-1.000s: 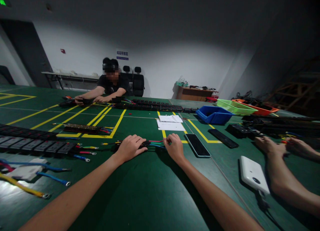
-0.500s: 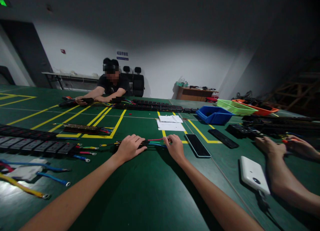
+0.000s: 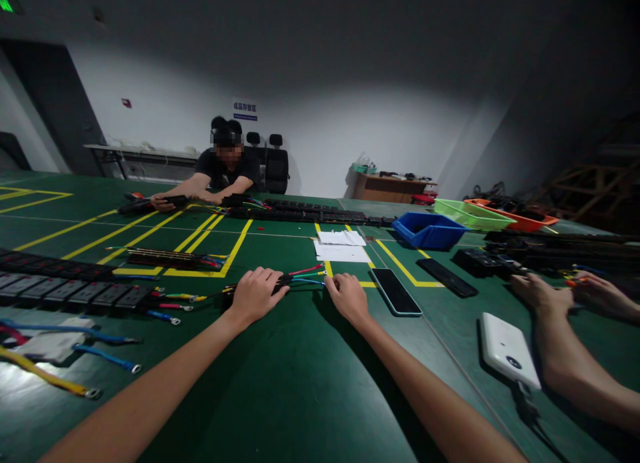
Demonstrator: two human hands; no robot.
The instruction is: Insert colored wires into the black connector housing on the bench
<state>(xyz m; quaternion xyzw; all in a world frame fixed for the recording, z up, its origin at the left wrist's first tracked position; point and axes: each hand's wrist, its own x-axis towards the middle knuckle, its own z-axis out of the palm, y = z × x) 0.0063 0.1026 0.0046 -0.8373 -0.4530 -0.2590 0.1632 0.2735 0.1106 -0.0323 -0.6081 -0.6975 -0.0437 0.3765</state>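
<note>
My left hand point(image 3: 257, 295) lies closed over a bundle of dark strips point(image 3: 229, 291), most of it hidden under the palm. From the bundle's right end stick out a red wire point(image 3: 306, 269), a green wire point(image 3: 304, 275) and a blue wire point(image 3: 307, 281). My right hand point(image 3: 349, 297) pinches the tip of the blue wire between thumb and fingers. The red and green wires end free, just left of that hand. Yellow-green leads with ring terminals point(image 3: 193, 297) lie left of my left hand.
Black socket strips point(image 3: 75, 293) and thick cables lie at left. Right of my hands are a phone point(image 3: 396, 292), a dark slab point(image 3: 447, 278) and a white device point(image 3: 509, 351). Papers point(image 3: 340, 251) and a blue bin point(image 3: 429, 233) stand beyond. A co-worker's hands point(image 3: 543, 293) work at right; another person sits opposite.
My right hand has shifted slightly left and lower, from near the red wire to the blue wire's tip. The red and green wires now spread apart, and my left hand has moved slightly left.
</note>
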